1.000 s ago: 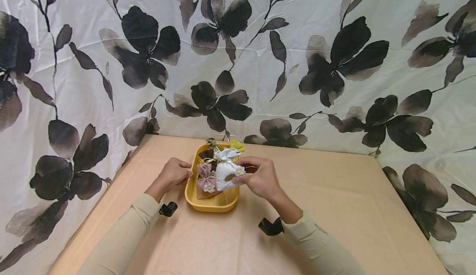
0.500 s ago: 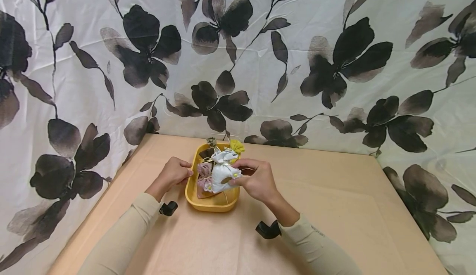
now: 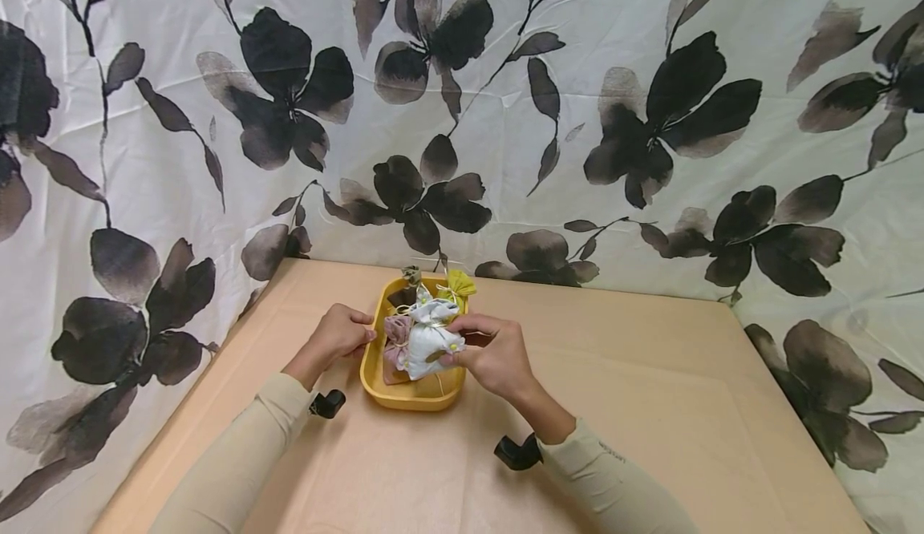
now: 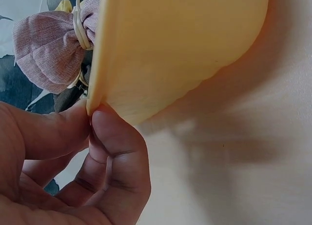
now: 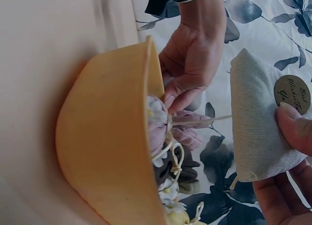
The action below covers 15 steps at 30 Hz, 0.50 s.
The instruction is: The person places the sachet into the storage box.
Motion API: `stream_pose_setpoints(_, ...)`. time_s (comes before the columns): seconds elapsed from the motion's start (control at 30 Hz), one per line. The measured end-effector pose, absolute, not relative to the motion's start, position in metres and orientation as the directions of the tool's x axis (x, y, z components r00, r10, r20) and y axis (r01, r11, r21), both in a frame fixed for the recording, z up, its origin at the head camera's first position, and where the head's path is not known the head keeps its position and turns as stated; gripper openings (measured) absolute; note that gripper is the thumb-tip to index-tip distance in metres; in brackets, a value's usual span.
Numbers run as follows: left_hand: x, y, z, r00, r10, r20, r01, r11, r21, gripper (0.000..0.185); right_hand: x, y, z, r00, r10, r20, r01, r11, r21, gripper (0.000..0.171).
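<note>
My left hand (image 3: 338,337) pinches the left rim of a yellow tray (image 3: 404,403) between thumb and forefinger. In my right hand (image 3: 498,355) is a white drawstring pouch (image 3: 424,351), held by its right side over the tray. The right wrist view shows a round brown sticker (image 5: 291,98) with handwriting-style print on this pouch, my thumb overlapping its edge. Inside the tray lie a pink pouch (image 3: 396,332) with a tied neck, a dark brown pouch (image 3: 401,298) and a yellow pouch (image 3: 458,285). The white pouch partly hides them.
The tray stands on a table with a peach cover (image 3: 650,406), near its back edge. Behind hangs a white cloth (image 3: 549,141) printed with dark flowers. Each wrist wears a black camera mount (image 3: 518,452). White fabric daisies (image 5: 170,193) decorate the pouches.
My right hand has moved slightly left with the white pouch, which now covers more of the pink pouch. My left hand stays on the tray rim.
</note>
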<state>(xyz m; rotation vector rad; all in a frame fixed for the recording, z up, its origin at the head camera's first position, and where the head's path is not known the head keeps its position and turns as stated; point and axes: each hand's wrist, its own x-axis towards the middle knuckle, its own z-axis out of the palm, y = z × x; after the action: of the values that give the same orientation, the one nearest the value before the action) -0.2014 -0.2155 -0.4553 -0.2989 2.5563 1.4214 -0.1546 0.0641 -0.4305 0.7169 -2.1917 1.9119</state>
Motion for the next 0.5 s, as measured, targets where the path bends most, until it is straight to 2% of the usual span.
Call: stream_pose_setpoints(0.5, -0.195, -0.225, -0.454, -0.97, -0.029, -0.24, -0.218, 0.536, 0.816, 0.042, -0.14, 0.051, -0.444, -0.865, -0.229, 0.446, -0.473, 0.079, -0.877, 0.034)
